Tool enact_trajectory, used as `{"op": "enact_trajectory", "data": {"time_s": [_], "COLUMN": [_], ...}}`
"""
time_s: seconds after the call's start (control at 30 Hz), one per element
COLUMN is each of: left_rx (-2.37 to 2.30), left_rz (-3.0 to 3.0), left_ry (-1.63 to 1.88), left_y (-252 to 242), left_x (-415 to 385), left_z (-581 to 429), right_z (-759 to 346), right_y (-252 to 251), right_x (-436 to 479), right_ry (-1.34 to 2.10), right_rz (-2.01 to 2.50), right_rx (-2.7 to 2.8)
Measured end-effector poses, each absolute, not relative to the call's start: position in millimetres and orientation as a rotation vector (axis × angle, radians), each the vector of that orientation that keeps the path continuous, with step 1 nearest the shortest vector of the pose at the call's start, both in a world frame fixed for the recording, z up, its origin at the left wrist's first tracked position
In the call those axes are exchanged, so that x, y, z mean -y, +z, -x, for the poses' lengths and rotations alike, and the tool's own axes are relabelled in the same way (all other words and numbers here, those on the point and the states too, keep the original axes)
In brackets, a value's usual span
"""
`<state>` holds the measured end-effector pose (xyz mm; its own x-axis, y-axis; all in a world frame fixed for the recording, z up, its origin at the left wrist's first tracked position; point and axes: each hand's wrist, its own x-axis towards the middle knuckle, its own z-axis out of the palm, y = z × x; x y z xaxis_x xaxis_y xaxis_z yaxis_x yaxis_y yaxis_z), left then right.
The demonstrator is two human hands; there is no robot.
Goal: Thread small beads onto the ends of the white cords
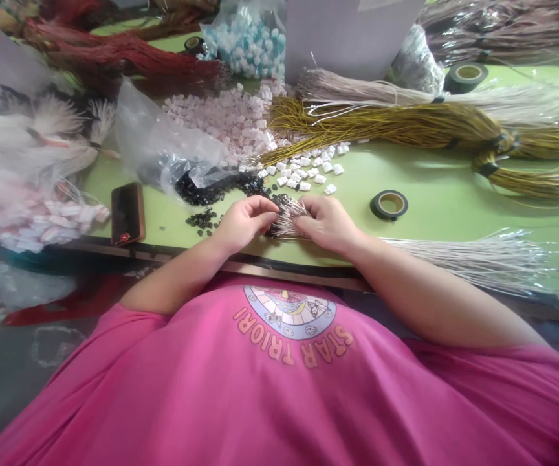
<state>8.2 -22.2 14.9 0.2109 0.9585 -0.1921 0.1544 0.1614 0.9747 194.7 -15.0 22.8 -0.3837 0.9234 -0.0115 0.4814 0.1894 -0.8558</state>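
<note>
Both hands meet at the near edge of a green table (435, 194). My left hand (246, 222) is closed in a pinch on the end of a small bundle of pale thin wires (290, 220). My right hand (327, 223) is closed round the same bundle from the right. Small black connector pieces (202, 220) lie scattered just left of my left hand, spilling from a clear plastic bag (163, 139). White connector pieces (308, 169) lie loose just beyond the hands.
A phone (127, 212) lies at the left near edge. A roll of dark tape (389, 204) sits right of the hands. Long pale wires (478, 259) lie at the right; yellow wire bundles (405, 126), pink pieces (231, 116), red wires (129, 55) fill the back.
</note>
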Motion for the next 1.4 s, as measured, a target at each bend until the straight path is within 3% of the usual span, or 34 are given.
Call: {"op": "enact_trajectory", "data": {"time_s": [1.4], "left_rx": [-1.156], "left_rz": [-1.218], "left_ry": [0.844], "left_y": [6.6], "left_x": [23.2], "left_z": [-5.2], "right_z": [-193.6], "right_y": [28.4], "right_x": [15.8], "right_ry": [1.320], "right_rz": [1.306], "right_rx": [1.901]}}
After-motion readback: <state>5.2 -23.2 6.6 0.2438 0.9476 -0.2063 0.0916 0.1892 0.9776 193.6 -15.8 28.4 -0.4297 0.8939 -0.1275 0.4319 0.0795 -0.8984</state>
